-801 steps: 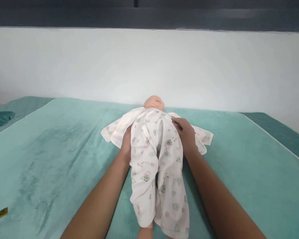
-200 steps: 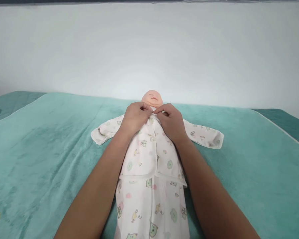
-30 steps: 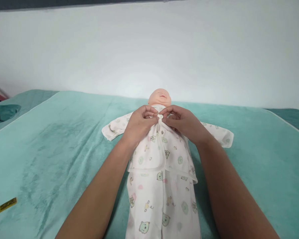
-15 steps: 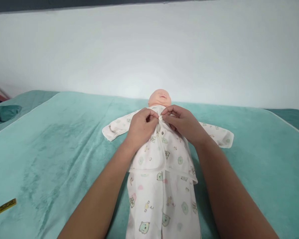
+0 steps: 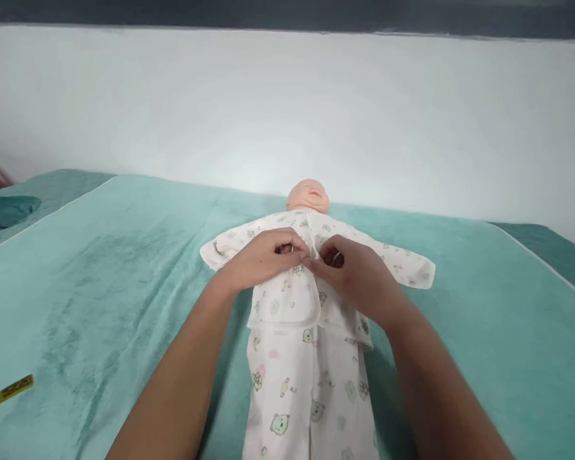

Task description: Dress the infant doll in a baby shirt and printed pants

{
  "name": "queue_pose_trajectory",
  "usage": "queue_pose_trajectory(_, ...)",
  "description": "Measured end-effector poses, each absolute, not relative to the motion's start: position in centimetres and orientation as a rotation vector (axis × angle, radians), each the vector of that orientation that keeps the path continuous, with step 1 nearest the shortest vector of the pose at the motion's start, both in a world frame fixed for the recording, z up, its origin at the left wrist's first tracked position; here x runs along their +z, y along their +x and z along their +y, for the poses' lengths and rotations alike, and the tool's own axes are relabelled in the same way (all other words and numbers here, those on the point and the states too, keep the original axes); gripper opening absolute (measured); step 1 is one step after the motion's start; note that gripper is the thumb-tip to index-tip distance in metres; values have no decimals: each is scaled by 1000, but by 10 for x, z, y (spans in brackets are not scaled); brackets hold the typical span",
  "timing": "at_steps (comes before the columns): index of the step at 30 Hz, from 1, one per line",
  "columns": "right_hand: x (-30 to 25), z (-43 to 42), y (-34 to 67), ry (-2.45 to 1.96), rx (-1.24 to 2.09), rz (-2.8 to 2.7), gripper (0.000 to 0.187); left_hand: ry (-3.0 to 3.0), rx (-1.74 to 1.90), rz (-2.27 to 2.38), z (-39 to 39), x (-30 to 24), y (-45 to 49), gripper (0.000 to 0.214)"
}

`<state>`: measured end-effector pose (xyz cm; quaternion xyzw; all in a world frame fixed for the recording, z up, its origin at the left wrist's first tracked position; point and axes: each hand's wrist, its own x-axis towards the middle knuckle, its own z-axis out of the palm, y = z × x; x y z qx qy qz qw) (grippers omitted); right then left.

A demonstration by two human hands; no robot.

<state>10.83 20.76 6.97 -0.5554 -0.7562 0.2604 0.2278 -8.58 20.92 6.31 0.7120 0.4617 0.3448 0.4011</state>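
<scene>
A baby doll (image 5: 308, 195) lies on its back, head away from me, dressed in a white baby jacket (image 5: 283, 301) printed with small animals. Below the jacket's hem show matching printed trousers (image 5: 287, 390). At the middle of the chest, my left hand (image 5: 274, 254) pinches the jacket's front edge between thumb and fingers. Close against it, my right hand (image 5: 347, 268) pinches the same front opening from the other side. The fingertips nearly meet, and they hide the fastening between them. Both sleeves are spread out sideways.
A teal plush cover (image 5: 124, 275) lies under the doll, with creases on the left. Behind it rises a white wall (image 5: 287, 102) with a dark band on top. A yellow strip with dark marks (image 5: 7, 393) lies at the lower left.
Both hands have moved from the button near the collar down to the middle of the jacket's front. The collar area is now uncovered. The view has tilted up slightly.
</scene>
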Motion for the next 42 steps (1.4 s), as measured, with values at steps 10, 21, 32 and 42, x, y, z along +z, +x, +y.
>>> queue_pose_trajectory(10, 68, 214, 104, -1556, 701, -2093, 27, 1881, 785, 1121, 213, 56, -86, 19)
queue_pose_trajectory(21, 62, 224, 126, -1173, 1438, -1698, 21, 1705, 813, 1027, 205, 65, -83, 18)
queue_pose_trajectory(32, 54, 225, 126, -1062, 1463, -1759, 35, 1595, 786, 945, 204, 69, -80, 18)
queue_pose_trajectory(42, 57, 223, 127, -1040, 1458, -1840, 39, 1642, 787, 957, 205, 69, -79, 24)
